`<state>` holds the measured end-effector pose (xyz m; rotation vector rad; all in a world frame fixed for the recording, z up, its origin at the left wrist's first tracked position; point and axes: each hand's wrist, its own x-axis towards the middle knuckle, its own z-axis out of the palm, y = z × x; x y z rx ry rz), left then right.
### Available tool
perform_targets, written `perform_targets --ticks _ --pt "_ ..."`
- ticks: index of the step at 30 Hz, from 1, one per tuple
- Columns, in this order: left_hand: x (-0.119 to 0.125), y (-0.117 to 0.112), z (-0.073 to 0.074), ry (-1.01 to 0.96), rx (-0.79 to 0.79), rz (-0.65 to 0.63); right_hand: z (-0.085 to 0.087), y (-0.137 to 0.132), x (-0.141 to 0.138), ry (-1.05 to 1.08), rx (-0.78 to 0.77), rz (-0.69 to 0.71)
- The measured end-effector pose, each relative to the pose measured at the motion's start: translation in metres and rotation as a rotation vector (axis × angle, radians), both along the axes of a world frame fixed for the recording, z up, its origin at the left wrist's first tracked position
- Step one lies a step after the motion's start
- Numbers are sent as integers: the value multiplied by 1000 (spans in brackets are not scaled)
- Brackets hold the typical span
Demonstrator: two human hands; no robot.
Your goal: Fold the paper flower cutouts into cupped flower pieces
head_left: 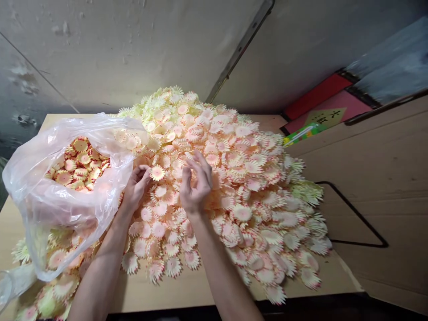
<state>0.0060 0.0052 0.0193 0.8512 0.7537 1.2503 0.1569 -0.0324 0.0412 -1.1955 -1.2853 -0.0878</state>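
Observation:
A wide heap of artificial flower heads, pale pink and cream with frilled edges, covers the table. My left hand is closed in a pinch at the heap's left side. At its fingertips is one round yellow-cream flower head with a small pink centre, facing me. My right hand is above the middle of the heap, fingers curled toward the thumb. Whatever lies between those fingertips is too small to make out. Left of my left hand, a translucent plastic bag stands open, with smaller red-edged flower heads inside.
The wooden table shows along its front edge. Behind is a scuffed wall with a metal strip. A cardboard panel with a black metal bracket borders the right. Red packets lie at the back right.

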Motion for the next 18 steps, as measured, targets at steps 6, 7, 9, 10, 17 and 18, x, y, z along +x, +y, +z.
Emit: perform_targets --ticks 6,7,9,10,17,18 --pt "-1 -2 6 135 116 -15 -6 -2 -10 78 -232 303" --pt "-1 -3 7 138 122 -18 -7 -2 -12 111 -270 319" --pt "-2 -3 8 138 121 -25 -9 -1 -14 184 -322 315" --pt "-2 -4 8 140 116 -31 -10 -1 -14 213 -333 301" --pt "-1 -4 10 106 61 -56 -16 -1 -11 240 -333 293" --pt "-1 -4 10 107 57 -59 -17 -1 -11 229 -329 291"
